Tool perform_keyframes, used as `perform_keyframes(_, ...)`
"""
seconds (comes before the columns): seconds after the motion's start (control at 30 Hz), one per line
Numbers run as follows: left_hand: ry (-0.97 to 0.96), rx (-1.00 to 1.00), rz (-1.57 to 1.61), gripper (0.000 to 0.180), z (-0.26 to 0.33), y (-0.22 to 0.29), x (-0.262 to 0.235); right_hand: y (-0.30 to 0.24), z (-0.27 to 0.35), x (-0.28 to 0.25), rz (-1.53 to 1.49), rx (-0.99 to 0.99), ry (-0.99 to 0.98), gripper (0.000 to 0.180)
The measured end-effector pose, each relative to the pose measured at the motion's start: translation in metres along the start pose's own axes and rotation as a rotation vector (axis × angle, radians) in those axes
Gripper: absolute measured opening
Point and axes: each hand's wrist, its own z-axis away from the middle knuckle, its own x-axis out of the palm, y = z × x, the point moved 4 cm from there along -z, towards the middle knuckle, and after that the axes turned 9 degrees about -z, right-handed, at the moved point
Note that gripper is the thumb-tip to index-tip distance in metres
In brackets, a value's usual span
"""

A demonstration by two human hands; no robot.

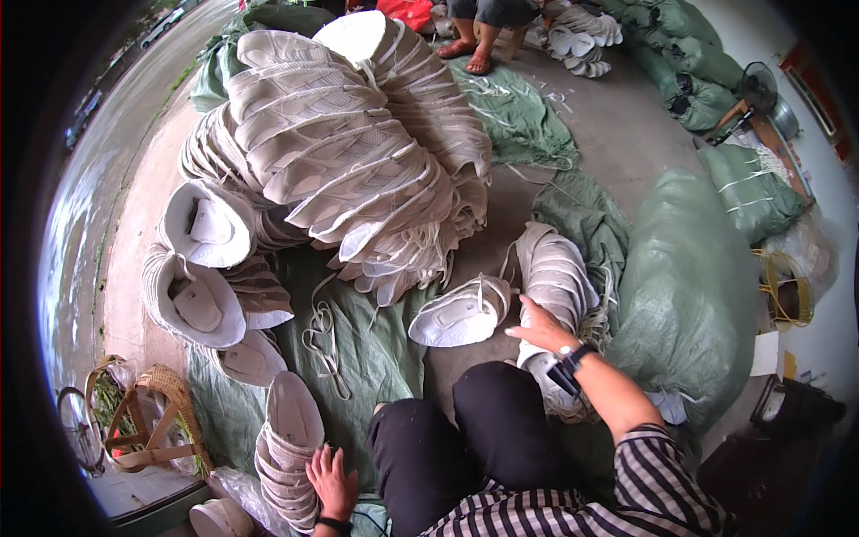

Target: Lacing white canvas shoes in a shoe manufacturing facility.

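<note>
My left hand [332, 483] lies with spread fingers against the side of a nested stack of off-white shoe uppers [295, 413], left of my knees. To the right of my knees, my right hand [542, 328] reaches over another curved stack of uppers [557, 268]; its fingers are apart and I see nothing held in them. Beside those fingertips a few nested uppers [458, 315] lie on their side, white lining toward me, a lace looped at the top. Whether my right fingers touch either stack, I cannot tell.
A big heap of nested uppers [349, 152] rises ahead on green sheeting [376, 349]. More stacks [192, 300] stand to its left. A full green sack [684, 295] bulges at right. Another person's sandalled feet [479, 61] are at the far side. A woven basket chair [157, 416] stands left.
</note>
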Motion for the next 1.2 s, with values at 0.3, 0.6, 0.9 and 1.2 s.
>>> perform_keyframes(0.3, -0.103, -0.217, 0.374, 0.045, 0.078, 0.049, -0.018, -0.016, -0.116, 0.057, 0.506, -0.049, -0.035, 0.097)
perform_keyframes(0.6, 0.076, -0.351, 1.09, 0.044, -0.01, 0.121, -0.114, 0.052, -0.081, 0.017, -0.426, -0.141, 0.253, 0.037)
perform_keyframes(0.9, 0.151, 0.143, 0.967, 0.094, -0.019, 0.186, -0.185, -0.105, 0.101, -0.072, -0.97, -0.684, 0.445, 0.043)
perform_keyframes(1.2, 0.125, 0.031, 1.066, 0.058, 0.016, 0.191, -0.177, -0.146, 0.23, -0.035, -0.732, -0.869, 0.32, 0.06)
